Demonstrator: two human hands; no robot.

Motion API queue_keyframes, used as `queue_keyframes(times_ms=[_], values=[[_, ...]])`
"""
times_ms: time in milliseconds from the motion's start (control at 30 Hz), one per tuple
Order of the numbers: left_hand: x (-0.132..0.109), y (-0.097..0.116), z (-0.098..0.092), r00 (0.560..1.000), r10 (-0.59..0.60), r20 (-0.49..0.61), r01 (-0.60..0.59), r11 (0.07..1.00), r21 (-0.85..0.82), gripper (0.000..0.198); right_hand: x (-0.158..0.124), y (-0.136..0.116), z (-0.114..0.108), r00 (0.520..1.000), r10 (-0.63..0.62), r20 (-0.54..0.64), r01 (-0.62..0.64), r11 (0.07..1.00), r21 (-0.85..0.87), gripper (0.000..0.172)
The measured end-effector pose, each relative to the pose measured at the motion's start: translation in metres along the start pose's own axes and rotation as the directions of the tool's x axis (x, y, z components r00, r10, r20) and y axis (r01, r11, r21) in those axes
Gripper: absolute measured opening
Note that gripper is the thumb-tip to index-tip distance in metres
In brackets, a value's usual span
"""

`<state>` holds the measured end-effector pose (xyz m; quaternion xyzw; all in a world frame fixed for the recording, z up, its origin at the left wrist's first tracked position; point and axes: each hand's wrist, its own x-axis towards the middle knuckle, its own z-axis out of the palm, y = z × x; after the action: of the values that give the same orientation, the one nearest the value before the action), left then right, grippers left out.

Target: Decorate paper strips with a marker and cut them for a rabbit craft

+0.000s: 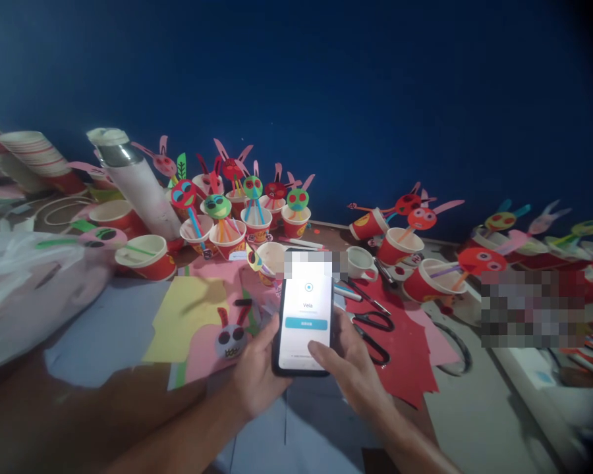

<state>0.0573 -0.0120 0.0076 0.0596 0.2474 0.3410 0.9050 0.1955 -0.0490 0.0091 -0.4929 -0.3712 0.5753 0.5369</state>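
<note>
A black-edged smartphone (304, 342) stands upright between my hands, its lit white screen showing a blue button and the word "Vela". My left hand (259, 368) grips the lower left edge. On the other side, my right hand (350, 359) holds the right edge, with its thumb over the lower part of the screen. Beyond the left hand lies a paper rabbit face (231, 341) on pink paper. Black-handled scissors (375, 320) rest on red paper (405, 355) by the right hand. The phone hides part of a paper cup (271, 255) behind it.
Several red paper cups with paper animal heads on straws, such as one cup (228, 240), line the blue wall (296, 99). A white flask (138, 184) leans at the left, near a plastic bag (29, 283). A white mug (360, 263) stands behind the phone.
</note>
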Motion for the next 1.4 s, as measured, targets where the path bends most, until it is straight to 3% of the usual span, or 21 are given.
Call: queue_keyframes(times_ms=[600,833,933,1400], values=[[-0.0023,-0.0026,0.0009,1.000,-0.006,-0.018,0.006,1.000,0.002,0.041,-0.0004,-0.0034,0.0013,0.998,0.040,-0.045,-0.043,0.996,-0.078,0.044],[0.0001,-0.0026,-0.0017,1.000,-0.025,0.004,0.025,1.000,-0.009,0.040,0.0005,0.0005,-0.0015,1.000,-0.015,0.021,0.013,0.996,0.090,0.028],[0.0005,-0.0032,-0.0005,1.000,-0.022,-0.019,0.022,1.000,-0.016,0.041,0.0011,0.0006,-0.0040,1.000,-0.019,0.006,0.019,0.996,0.084,0.023],[0.0013,-0.0039,0.0001,0.999,-0.034,-0.017,0.033,0.999,-0.040,0.043,0.0021,-0.0004,-0.0024,0.999,-0.034,0.032,0.030,0.993,0.115,0.023]])
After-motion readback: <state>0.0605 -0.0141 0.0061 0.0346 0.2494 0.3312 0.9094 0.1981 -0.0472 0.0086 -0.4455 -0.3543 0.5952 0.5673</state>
